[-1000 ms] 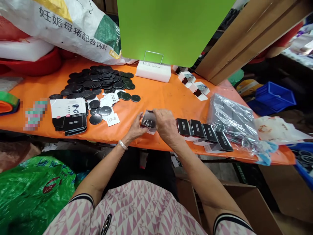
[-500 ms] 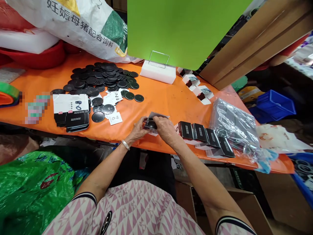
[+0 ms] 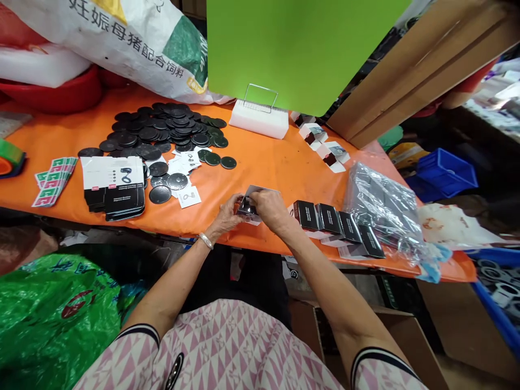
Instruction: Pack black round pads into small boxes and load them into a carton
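A: Quick, what are the hands on?

B: We've got a small flat packet (image 3: 248, 207), dark with a glossy clear face and a pale card edge. It's held just above the orange tabletop (image 3: 260, 162), near the front edge. We can't read what's inside.

A: How would it handle?

B: We'd call it light and fairly stiff, but thin, and the film looks slippery. We'd take it by the edges, not the shiny face.

A: Hands?

B: Close together, nearly touching, both pinching the packet. The left hand (image 3: 225, 218), with a metal bangle (image 3: 206, 241) on the wrist, has it from one side. The right hand (image 3: 273, 210) has it from the other, fingers curled over the top. Neither hand is spread open.

A: What's around them?

B: To the right, a row of black boxes (image 3: 330, 219) and a clear plastic bag (image 3: 382, 208) of flat packs. To the left, a heap of black discs (image 3: 162, 132) and a stack of black-and-white boxes (image 3: 114, 184).
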Demonstrator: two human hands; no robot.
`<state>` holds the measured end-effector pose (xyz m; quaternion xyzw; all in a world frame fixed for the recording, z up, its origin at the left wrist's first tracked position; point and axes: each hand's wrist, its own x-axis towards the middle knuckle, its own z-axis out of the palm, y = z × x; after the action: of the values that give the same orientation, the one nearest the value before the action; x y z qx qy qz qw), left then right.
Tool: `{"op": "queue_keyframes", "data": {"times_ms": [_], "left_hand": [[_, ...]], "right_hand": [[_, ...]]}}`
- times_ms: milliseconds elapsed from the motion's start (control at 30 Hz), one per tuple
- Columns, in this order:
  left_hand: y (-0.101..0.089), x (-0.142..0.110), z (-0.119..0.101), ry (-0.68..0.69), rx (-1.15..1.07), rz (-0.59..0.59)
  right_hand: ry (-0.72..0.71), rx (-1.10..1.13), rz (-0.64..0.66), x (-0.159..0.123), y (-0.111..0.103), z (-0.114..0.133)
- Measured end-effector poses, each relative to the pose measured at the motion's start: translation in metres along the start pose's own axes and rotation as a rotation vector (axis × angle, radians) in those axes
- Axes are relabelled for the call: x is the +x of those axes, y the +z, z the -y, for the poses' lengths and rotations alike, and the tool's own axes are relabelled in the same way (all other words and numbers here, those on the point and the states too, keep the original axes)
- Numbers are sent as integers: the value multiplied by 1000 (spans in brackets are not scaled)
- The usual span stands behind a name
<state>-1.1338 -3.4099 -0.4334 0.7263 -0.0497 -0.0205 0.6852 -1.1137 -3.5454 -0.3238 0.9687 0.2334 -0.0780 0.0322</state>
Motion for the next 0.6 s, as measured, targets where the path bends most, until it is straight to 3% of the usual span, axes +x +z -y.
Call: {"op": "queue_keyframes", "data": {"times_ms": [133, 267, 433, 533, 600], "left_hand": [[1, 0, 4, 1, -6, -1], [0, -1, 5, 19, -1, 6], [-1, -2, 5, 14, -1, 12], [-1, -2, 7, 28, -35, 11], [0, -2, 8, 27, -57, 15]], "right_hand": [[29, -115, -128, -8, -2, 1], [-3, -86, 25, -5, -2, -5], [-35, -54, -36, 1, -3, -3], [-89, -19, 37, -2, 0, 1], [-93, 65, 5, -9, 2, -4]]}}
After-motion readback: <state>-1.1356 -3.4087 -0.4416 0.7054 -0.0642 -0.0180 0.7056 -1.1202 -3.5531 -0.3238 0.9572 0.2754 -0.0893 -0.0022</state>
